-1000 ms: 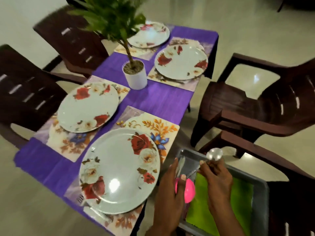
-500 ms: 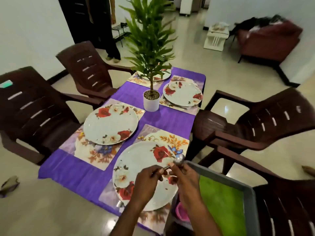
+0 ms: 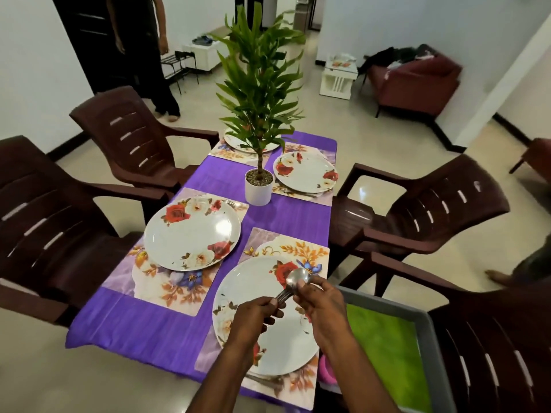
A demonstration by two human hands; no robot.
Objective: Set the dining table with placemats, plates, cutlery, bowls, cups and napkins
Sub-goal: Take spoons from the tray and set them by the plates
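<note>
Above the nearest floral plate (image 3: 262, 296) on its placemat (image 3: 310, 251), I see both hands pinching cutlery: my left hand (image 3: 253, 318) grips the handles, my right hand (image 3: 317, 299) holds the spoon (image 3: 296, 278) by its neck. Bench (image 3: 143, 323) carries four plates.

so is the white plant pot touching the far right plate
Apart. In the head view a strip of purple cloth and placemat shows between the plant pot and the near edge of the far right plate.
</note>
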